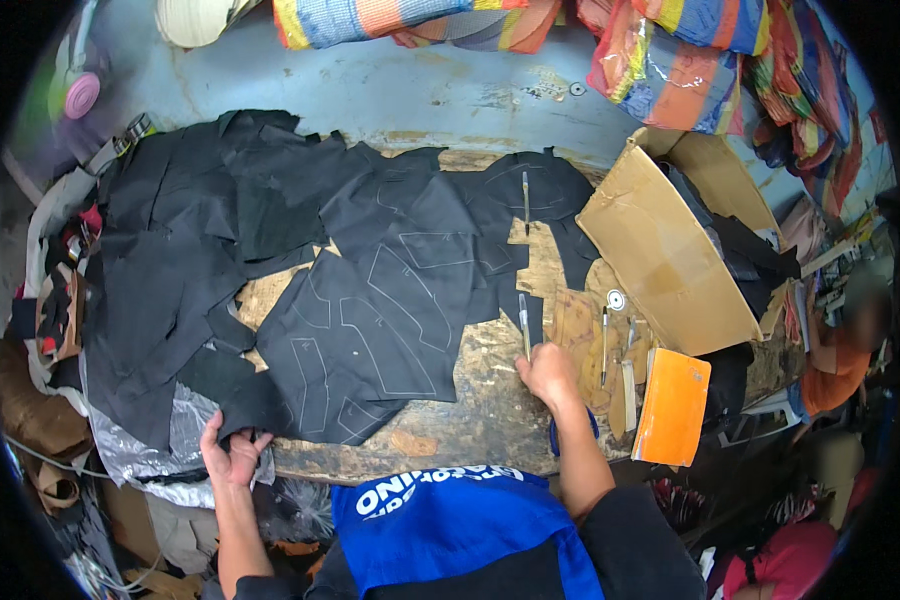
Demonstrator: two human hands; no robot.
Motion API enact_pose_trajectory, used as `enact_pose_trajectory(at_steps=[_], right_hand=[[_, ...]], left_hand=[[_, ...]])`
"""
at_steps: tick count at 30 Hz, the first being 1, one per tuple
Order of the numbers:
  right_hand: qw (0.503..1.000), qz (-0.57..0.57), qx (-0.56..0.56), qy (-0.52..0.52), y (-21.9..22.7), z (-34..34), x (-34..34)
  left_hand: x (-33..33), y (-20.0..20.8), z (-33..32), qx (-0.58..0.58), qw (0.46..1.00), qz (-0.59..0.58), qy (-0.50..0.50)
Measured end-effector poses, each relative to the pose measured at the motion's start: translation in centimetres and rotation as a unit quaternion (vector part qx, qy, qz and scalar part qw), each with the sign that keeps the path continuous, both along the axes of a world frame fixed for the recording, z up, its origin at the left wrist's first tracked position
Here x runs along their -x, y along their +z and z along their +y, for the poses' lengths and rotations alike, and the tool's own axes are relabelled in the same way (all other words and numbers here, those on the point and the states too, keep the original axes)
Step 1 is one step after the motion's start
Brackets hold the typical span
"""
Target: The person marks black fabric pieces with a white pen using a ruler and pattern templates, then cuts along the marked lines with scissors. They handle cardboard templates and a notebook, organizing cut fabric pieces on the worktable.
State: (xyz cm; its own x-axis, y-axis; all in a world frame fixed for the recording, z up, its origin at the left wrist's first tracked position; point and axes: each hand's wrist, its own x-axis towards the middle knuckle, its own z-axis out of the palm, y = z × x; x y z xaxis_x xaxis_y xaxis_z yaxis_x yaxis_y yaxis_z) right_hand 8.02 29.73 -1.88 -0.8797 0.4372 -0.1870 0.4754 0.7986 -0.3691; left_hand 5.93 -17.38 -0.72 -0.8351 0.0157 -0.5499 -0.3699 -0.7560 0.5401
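Note:
A black sheet of leather-like material (pixel 380 330) lies across the worn wooden table (pixel 490 390), with several pattern shapes outlined on it in thin pale lines. At its right, my right hand (pixel 550 372) is closed around the lower part of a slim pen (pixel 524 318) pointing away from me. My left hand (pixel 232 458) rests at the table's front edge, palm turned up and fingers apart, by the hanging edge of a black piece (pixel 232 390). Another pen (pixel 526 200) lies farther back on the black material. Brown flat templates (pixel 573 325) sit just right of my right hand.
More black sheets (pixel 160 250) heap up at the left over clear plastic (pixel 160 440). An open cardboard box (pixel 660 260) stands at the right, behind an orange notebook (pixel 673 408). A third pen (pixel 604 345) and a knife-like tool (pixel 629 385) lie nearby. Another person (pixel 838 365) is at far right.

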Motion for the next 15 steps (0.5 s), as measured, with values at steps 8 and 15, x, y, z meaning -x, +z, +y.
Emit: enact_pose_trajectory(at_steps=[8,15], right_hand=[[0.993,0.078,0.058,0.061,1.9,-3.9,2.2],[0.982,0.155,0.103,-0.029,-0.8,-8.9,7.2]], left_hand=[[2.4,7.1,1.9,0.023,0.975,0.202,-0.092],[2.7,7.6,3.4,-0.094,0.948,0.296,-0.068]])
